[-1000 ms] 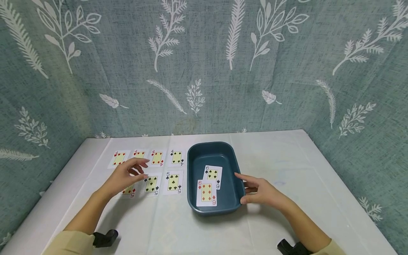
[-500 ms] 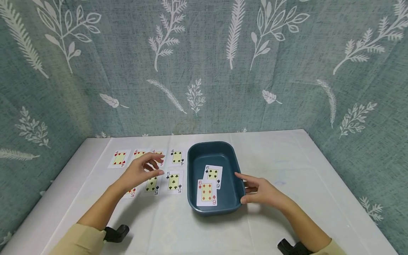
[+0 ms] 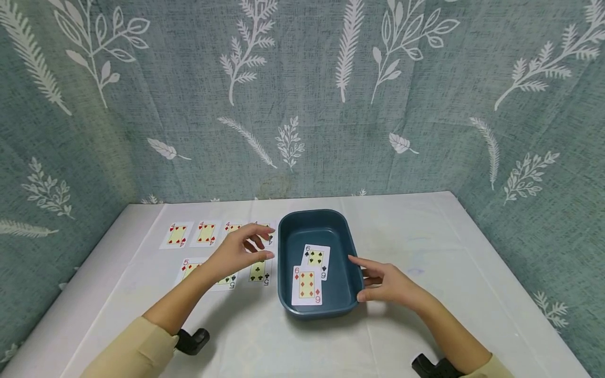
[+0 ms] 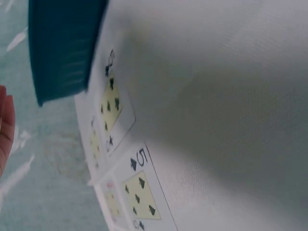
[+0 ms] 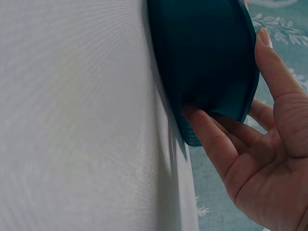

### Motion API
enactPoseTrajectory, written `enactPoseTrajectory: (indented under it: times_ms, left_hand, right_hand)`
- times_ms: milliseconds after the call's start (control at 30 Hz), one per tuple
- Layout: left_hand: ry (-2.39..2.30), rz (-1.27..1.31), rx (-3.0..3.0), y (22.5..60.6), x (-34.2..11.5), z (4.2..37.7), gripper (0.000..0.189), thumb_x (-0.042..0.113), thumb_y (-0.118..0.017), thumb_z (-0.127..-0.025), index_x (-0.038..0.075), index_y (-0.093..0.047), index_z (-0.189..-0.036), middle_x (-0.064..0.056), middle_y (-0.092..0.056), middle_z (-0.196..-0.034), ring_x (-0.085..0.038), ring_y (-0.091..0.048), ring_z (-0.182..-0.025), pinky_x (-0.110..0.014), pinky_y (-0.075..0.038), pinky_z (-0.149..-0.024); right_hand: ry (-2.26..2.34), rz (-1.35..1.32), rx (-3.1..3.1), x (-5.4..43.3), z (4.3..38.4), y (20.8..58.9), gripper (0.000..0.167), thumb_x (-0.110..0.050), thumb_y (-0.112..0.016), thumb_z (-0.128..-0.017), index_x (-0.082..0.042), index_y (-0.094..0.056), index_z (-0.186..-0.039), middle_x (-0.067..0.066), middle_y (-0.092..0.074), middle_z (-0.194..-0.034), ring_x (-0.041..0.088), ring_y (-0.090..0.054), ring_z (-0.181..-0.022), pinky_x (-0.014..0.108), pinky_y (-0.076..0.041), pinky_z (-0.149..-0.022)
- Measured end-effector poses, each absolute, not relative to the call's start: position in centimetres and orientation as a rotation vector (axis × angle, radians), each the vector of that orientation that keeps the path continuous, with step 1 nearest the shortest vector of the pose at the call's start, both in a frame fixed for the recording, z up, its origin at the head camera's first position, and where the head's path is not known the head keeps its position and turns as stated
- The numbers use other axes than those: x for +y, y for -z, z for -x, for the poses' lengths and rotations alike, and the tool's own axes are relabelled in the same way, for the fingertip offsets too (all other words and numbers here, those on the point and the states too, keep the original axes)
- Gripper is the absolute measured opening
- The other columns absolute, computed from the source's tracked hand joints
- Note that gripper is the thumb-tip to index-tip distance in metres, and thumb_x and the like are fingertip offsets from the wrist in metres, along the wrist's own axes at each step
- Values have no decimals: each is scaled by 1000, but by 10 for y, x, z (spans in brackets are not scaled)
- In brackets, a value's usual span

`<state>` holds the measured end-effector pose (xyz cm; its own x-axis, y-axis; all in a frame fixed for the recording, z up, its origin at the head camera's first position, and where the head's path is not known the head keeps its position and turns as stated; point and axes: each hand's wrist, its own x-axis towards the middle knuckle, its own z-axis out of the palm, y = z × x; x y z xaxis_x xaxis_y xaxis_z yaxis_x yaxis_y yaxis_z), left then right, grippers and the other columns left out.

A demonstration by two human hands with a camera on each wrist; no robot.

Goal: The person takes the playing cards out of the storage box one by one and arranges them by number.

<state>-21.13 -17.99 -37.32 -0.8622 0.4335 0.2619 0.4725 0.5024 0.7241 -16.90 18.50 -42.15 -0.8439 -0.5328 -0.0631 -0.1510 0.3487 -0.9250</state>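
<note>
A dark blue tray (image 3: 340, 286) stands on the table, with a six of diamonds (image 3: 306, 291) overlapping a black six (image 3: 317, 254) inside. At its right side my right hand (image 3: 387, 286) holds the rim and outer wall; the fingers also show against the wall (image 5: 211, 137) in the right wrist view. My left hand (image 3: 241, 252) hovers over the cards just left of the tray, fingers loosely bent, thumb apart, nothing between them. Beneath it lie a five of clubs (image 3: 257, 273) and a black four (image 3: 271, 236), both partly covered. The left wrist view shows a five of spades (image 4: 140, 190).
Two rows of playing cards lie face up left of the tray, including a red four (image 3: 177, 234), a four of hearts (image 3: 206, 233) and a red five (image 3: 189, 268). A white cloth (image 3: 416, 236) covers the table. Leaf-patterned fabric (image 3: 302, 94) hangs behind and at the sides.
My left hand has moved right across the cards toward the tray, uncovering the four of hearts and the red five. The right hand, the tray and the cards have not moved.
</note>
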Motion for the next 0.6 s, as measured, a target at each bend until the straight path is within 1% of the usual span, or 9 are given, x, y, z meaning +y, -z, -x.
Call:
enactPoseTrajectory:
  times_ms: [133, 267, 400, 600]
  left_hand:
    - [1308, 901, -2686, 375, -167, 214, 51, 18, -80, -76, 8, -60, -122, -9, -63, -103, -14, -60, -83, -36, -54, -72]
    - [1293, 982, -2702, 376, -154, 217, 52, 21, -79, -77, 9, -60, -124, -9, -64, -104, -13, -60, -82, -32, -54, -72]
    - [1291, 1062, -2716, 376, -145, 220, 53, 20, -79, -77, 10, -59, -124, -7, -64, -104, -14, -60, -85, -28, -54, -73]
    - [1264, 1175, -2772, 379, -134, 226, 52, 18, -78, -78, 9, -58, -126, -14, -61, -110, -20, -61, -91, -23, -53, -75]
  right_hand:
    - [1495, 626, 2264, 186, 169, 420, 79, -19, -78, -78, -5, -37, -145, 30, -51, -131, 36, -60, -111, 39, -51, -90]
    - [1507, 640, 2243, 186, 169, 419, 81, -19, -78, -78, -3, -35, -145, 31, -50, -130, 36, -60, -110, 39, -51, -89]
    - [1507, 639, 2240, 186, 168, 420, 81, -20, -78, -78, -3, -35, -145, 31, -50, -131, 36, -59, -111, 39, -51, -90]
    - [1496, 610, 2255, 185, 170, 421, 80, -20, -78, -78, -6, -37, -145, 30, -50, -132, 36, -60, -111, 39, -51, -90]
